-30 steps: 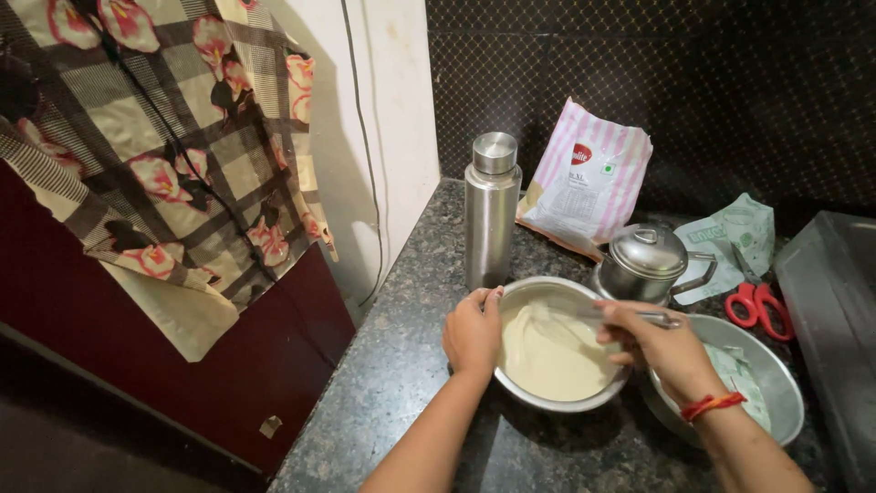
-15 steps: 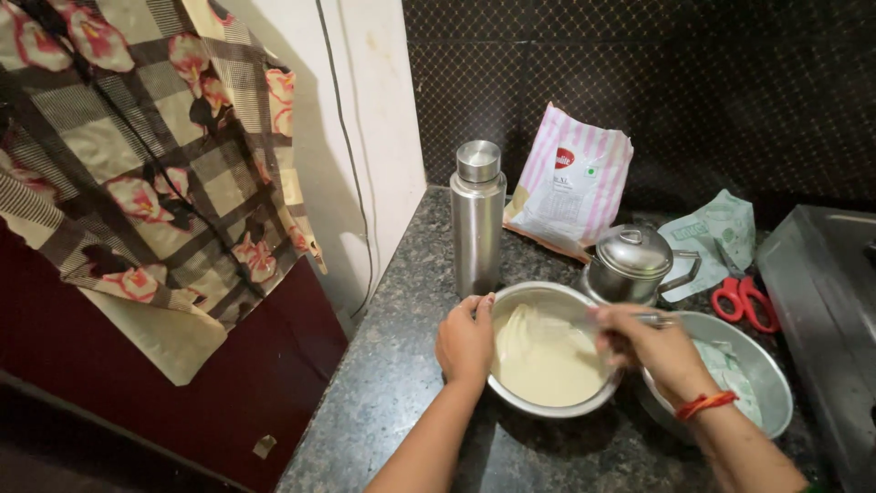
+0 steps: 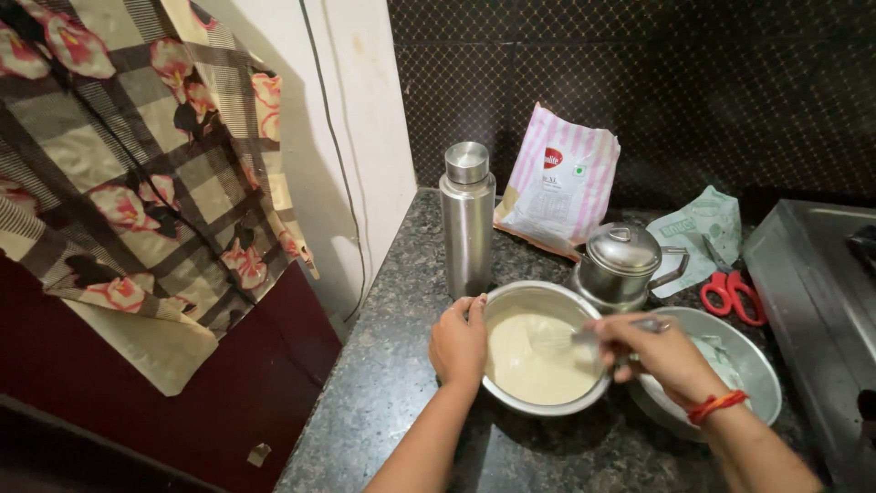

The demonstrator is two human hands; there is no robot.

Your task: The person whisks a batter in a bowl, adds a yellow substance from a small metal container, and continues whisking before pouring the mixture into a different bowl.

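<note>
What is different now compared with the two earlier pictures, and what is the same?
Little has changed. The camera view shifted slightly, so the hanging cloth shows at a different spot. The right hand keeps holding the whisk in the batter, in nearly the same position. The left hand still grips the rim of the bowl. Flask, pot, packet and scissors stayed where they were.

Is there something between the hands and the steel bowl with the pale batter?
Nothing visible. The left hand already grips the rim of the steel bowl, and the right hand holds a utensil into the batter.
</note>
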